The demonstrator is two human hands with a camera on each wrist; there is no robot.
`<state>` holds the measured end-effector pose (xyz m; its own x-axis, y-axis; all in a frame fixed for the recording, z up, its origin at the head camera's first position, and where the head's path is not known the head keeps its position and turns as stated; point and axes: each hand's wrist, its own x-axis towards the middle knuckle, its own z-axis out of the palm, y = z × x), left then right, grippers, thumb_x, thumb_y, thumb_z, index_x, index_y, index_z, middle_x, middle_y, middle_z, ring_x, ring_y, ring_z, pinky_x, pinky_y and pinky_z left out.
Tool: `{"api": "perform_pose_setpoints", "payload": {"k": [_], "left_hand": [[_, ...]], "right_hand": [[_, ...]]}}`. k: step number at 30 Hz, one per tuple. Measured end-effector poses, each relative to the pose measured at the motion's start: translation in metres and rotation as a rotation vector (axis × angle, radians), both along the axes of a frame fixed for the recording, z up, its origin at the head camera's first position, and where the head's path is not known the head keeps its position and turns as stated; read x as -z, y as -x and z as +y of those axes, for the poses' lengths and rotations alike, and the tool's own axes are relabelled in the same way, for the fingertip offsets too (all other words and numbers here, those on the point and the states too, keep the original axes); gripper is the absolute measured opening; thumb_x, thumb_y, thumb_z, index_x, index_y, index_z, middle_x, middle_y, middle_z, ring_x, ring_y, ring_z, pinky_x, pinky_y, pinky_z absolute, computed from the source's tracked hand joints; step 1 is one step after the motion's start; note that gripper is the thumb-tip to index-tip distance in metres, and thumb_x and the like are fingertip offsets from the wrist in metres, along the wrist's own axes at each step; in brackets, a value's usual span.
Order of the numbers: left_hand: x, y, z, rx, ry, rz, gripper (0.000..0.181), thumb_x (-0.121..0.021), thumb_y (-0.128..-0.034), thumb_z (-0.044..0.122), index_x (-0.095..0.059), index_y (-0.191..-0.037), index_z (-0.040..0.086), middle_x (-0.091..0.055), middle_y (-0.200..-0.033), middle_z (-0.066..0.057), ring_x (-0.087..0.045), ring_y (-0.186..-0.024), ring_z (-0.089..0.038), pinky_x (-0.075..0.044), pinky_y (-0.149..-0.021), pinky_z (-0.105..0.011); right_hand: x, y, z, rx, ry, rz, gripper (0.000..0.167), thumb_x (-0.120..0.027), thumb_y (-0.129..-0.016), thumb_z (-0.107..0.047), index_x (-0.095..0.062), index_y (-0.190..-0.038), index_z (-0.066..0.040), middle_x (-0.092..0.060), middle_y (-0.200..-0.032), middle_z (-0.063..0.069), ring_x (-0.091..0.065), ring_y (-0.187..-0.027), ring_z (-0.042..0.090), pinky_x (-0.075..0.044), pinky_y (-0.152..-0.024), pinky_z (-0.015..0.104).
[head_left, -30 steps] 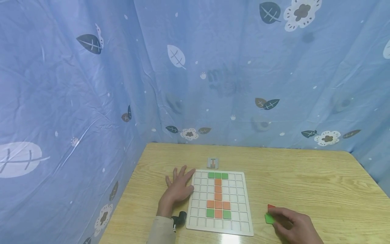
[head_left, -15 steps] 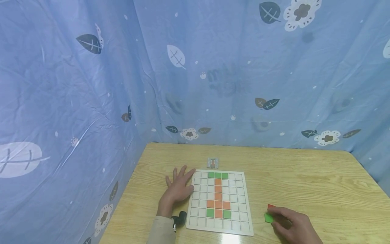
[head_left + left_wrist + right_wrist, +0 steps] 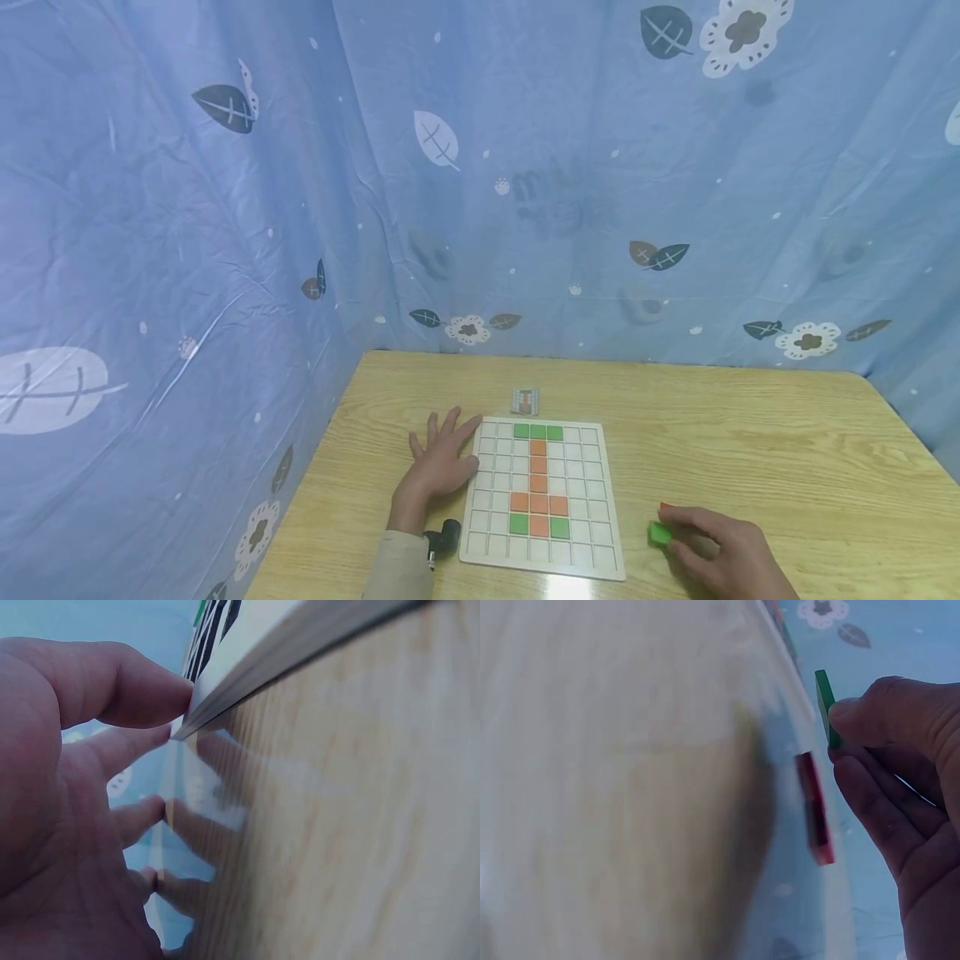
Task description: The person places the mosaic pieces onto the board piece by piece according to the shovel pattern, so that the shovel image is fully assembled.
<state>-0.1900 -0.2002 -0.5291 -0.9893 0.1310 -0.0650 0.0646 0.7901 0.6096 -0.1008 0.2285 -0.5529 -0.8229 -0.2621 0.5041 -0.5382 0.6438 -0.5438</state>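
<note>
A square white grid board (image 3: 498, 546) lies on the table with green tiles (image 3: 537, 432) and orange tiles (image 3: 538, 465) forming a figure. My left hand (image 3: 441, 468) rests at its left edge, fingers spread, with the thumb touching the side. At the right, my right hand (image 3: 723, 546) pinches a small green tile (image 3: 660, 534) between thumb and fingers; the right wrist view shows that green tile (image 3: 825, 709) on edge. A red tile (image 3: 814, 810) is close to the fingers and apart from the green one; in the head view the hand mostly covers it.
A small pattern card (image 3: 525, 402) lies just behind the board. The wooden table (image 3: 735, 433) meets a blue patterned curtain (image 3: 540, 208) at the back and left. A black wrist-camera mount (image 3: 444, 538) sits beside my left wrist.
The green tile has tilted and shifted slightly left in my right hand's pinch. My left hand and the board stay in place.
</note>
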Motion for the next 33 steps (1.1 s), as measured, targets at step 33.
{"api": "perform_pose_setpoints", "payload": {"k": [33], "left_hand": [[0.000, -0.002, 0.000, -0.006, -0.019, 0.002, 0.076, -0.060, -0.0879, 0.014, -0.053, -0.164, 0.020, -0.026, -0.181, -0.019, -0.001, -0.168, -0.056, 0.011, -0.123, -0.087]], "right_hand": [[-0.018, 0.001, -0.085, -0.291, 0.127, -0.056, 0.042, -0.089, -0.079, 0.007, -0.083, -0.113, -0.017, -0.083, -0.104, -0.008, -0.075, -0.087, 0.003, -0.052, -0.089, 0.004]]}}
